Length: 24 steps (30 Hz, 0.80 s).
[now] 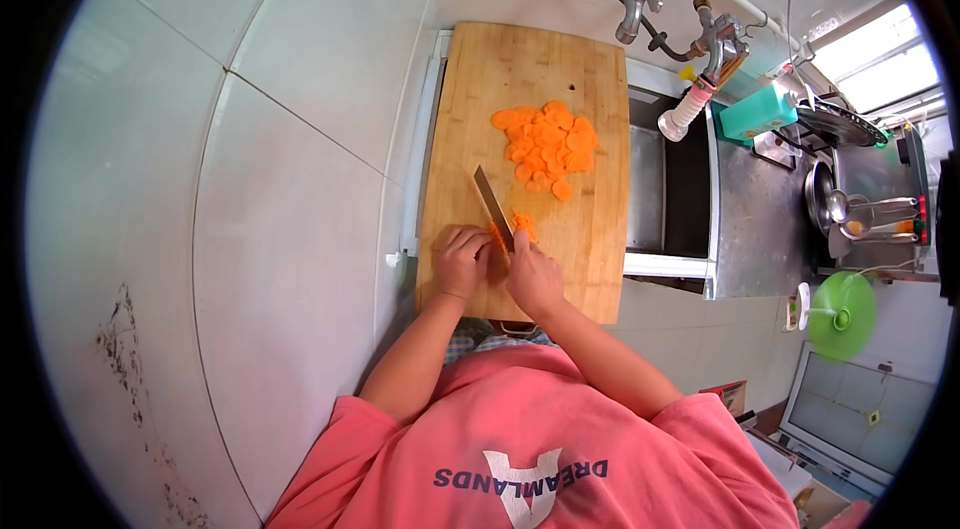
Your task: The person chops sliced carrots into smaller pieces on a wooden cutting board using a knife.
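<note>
On a wooden cutting board (590, 219), my right hand (535, 281) is closed round the handle of a knife (489, 199). Its broad blade points away from me and slants to the left. My left hand (463, 259) is beside the blade, fingers curled and pressing on carrot (497, 235) at the blade's left side. How much carrot lies under those fingers is hidden. Small cut carrot pieces (524, 222) sit just right of the blade. Farther up the board, a loose heap of round carrot slices (548, 141) is spread out, apart from both hands.
A tiled wall (300, 169) rises close on the left. Right of the board is a metal sink (648, 174), with taps (640, 4) above it. A teal jug (757, 114), a pan (820, 194) and hanging ladles (870, 214) are farther right.
</note>
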Available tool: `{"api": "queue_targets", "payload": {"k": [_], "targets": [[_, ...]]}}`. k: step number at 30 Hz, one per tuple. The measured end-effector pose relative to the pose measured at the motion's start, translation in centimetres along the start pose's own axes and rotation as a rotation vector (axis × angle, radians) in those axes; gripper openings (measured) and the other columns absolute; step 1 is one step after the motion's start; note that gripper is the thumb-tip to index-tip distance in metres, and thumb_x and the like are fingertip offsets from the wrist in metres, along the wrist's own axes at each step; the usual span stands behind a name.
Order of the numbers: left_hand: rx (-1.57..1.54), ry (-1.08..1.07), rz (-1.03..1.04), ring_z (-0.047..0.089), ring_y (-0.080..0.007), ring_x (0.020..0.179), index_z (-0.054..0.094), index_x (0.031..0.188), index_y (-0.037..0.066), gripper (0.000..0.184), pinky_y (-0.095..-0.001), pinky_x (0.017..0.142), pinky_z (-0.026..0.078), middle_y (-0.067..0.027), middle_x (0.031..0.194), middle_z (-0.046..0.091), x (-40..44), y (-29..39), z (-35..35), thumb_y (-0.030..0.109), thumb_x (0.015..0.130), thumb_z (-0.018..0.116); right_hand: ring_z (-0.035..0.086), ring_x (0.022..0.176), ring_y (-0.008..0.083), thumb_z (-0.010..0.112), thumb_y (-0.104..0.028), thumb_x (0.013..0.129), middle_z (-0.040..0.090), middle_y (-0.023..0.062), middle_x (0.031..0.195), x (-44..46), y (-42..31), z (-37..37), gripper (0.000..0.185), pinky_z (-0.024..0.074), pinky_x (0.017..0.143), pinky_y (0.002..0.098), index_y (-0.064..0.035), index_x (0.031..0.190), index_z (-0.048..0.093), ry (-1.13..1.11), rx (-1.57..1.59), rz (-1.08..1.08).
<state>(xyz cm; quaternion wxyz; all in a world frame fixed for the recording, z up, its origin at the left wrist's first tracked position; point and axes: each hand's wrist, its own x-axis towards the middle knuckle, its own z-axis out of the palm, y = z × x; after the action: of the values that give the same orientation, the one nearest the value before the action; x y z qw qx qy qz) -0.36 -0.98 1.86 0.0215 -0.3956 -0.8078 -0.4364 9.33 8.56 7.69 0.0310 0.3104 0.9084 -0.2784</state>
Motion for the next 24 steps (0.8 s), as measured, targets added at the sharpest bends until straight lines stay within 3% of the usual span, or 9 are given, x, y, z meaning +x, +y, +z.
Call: {"api": "queue_targets", "payload": {"k": [2, 9, 15, 17, 24], "targets": [[0.000, 0.002, -0.005, 0.061, -0.0250, 0.081, 0.067, 0.079, 0.005, 0.016, -0.0339, 0.070, 0.051, -0.0054, 0.085, 0.066, 0.0, 0.1, -0.1, -0.002, 0.065, 0.068, 0.063, 0.069, 0.0411, 0.055, -0.005, 0.077, 0.062, 0.0223, 0.086, 0.1, 0.0, 0.0, 0.027, 0.0501, 0.061, 0.0488, -0.0048, 0.100, 0.040, -0.033, -0.018, 0.021], [-0.007, -0.002, -0.005, 0.061, -0.0257, 0.082, 0.067, 0.080, 0.005, 0.015, -0.0346, 0.071, 0.051, -0.0059, 0.085, 0.066, 0.0, 0.2, -0.2, -0.002, 0.067, 0.067, 0.062, 0.069, 0.0410, 0.055, -0.011, 0.083, 0.063, 0.0217, 0.081, 0.3, 0.0, -0.1, 0.023, 0.0487, 0.060, 0.0494, -0.0036, 0.099, 0.040, -0.030, -0.032, -0.001], [-0.018, 0.021, -0.005, 0.061, -0.0257, 0.081, 0.067, 0.080, 0.006, 0.015, -0.0351, 0.071, 0.051, -0.0059, 0.085, 0.066, -0.2, -0.6, 0.3, -0.001, 0.066, 0.067, 0.064, 0.072, 0.0378, 0.060, -0.010, 0.074, 0.064, 0.0198, 0.080, 1.1, -0.8, -0.6, 0.035, 0.0510, 0.061, 0.0462, -0.0035, 0.102, 0.040, -0.078, -0.124, -0.033], [0.002, 0.030, 0.015, 0.061, -0.0253, 0.080, 0.067, 0.079, 0.006, 0.017, -0.0347, 0.070, 0.051, -0.0056, 0.085, 0.066, -0.2, -0.7, 0.3, -0.001, 0.064, 0.068, 0.064, 0.068, 0.0393, 0.057, -0.012, 0.078, 0.063, 0.0239, 0.085, 0.8, -0.4, 0.1, 0.037, 0.0514, 0.059, 0.0461, -0.0018, 0.110, 0.041, -0.041, -0.084, -0.049], [0.000, 0.027, 0.002, 0.060, -0.0259, 0.083, 0.065, 0.078, 0.006, 0.013, -0.0349, 0.072, 0.051, -0.0057, 0.084, 0.065, -0.4, -0.3, 0.1, -0.001, 0.067, 0.066, 0.061, 0.076, 0.0426, 0.053, -0.012, 0.087, 0.063, 0.0246, 0.082, 0.0, -0.6, 0.4, 0.026, 0.0480, 0.064, 0.0505, -0.0012, 0.106, 0.039, 0.043, 0.052, 0.076]]}}
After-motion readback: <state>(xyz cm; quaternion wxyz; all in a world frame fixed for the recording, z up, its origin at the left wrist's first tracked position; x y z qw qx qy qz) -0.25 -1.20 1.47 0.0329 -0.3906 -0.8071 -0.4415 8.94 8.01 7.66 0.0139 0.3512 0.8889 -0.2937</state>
